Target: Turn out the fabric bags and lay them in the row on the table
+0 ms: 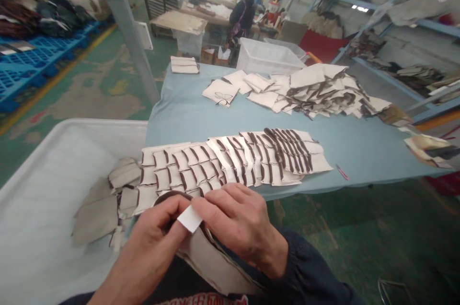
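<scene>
Close to my body, my left hand point(158, 233) is closed on a beige fabric piece point(212, 262) with a dark edge, its thumb by a small white strip point(189, 219). My right hand point(239, 223) pinches the same piece at the strip's other side, fingers bent over the dark edge. Part of the fabric is hidden behind both hands. Just beyond them, overlapping rows of beige pieces with dark brown edges point(187, 158) lie along the table's near side. Several long white strips point(233, 156) rest across these rows.
The blue-covered table point(172, 118) bears a large heap of fabric pieces point(334, 91), glasses point(223, 99) and a small red tool point(342, 172). A white bin point(72, 151) holding fabric stands at left. A person point(244, 12) is in the background near a white tub point(269, 58).
</scene>
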Motion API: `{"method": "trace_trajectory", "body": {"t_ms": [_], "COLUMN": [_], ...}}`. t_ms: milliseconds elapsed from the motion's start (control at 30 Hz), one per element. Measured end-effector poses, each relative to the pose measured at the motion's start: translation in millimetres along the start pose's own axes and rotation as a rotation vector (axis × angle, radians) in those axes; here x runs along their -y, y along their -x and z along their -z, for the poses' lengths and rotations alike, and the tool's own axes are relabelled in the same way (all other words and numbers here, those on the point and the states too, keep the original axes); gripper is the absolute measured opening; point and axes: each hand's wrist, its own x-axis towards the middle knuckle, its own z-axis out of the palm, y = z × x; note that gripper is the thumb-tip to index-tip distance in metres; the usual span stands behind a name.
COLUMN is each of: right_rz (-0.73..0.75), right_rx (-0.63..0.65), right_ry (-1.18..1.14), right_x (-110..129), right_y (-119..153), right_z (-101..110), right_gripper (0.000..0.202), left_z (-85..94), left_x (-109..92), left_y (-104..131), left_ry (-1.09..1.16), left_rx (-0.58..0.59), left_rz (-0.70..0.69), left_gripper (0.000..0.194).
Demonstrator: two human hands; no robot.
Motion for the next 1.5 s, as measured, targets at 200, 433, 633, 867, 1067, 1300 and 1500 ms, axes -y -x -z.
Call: {"method": "trace_trajectory", "body": {"t_ms": [200,433,633,867,1067,1300,1500], "right_rz": [0.085,0.227,0.339,-0.04,-0.873,-1.049,-1.134], "right_rx": [0.021,0.017,-0.019,-0.122,0.191,0.345,0.554], "right_ry": [-0.042,-0.021,-0.061,-0.506,-1.104,-1.348,-1.546], "right_x": [-0.8,0.7,-6.8,2.1,4.3,-11.1,-7.5], "right_y": [4.6,-1.9,-7.3,-0.8,0.9,-0.8,-1.6], "right_z": [3.6,15.3,16.1,-5.7,0.8,5.0,-4.4], "right_gripper": [0.014,0.023,0.025,0.011,0.029,0.042,0.051], "left_z": [2.8,8.0,7.8,1.3,2.6,11.9,3.2], "left_x": [-6.1,-0.7,6.8,-1.8,17.3,30.0,14.1], "left_y": [11.1,14.8,7.1,3.6,6.5,-2.6,-14.7], "left_ry": [0.043,0.081,0.067,0.006,-0.127,-0.125,-0.026], "left_rx": [0.013,0.054,0.104,0.064,0.045,0.027,0.065], "left_rz": [0.067,-0.036,-0.171,-0.262,-0.329,-0.222,-0.15], "left_gripper": [0.033,0.03,0.021,0.03,0.035,0.039,0.03]}}
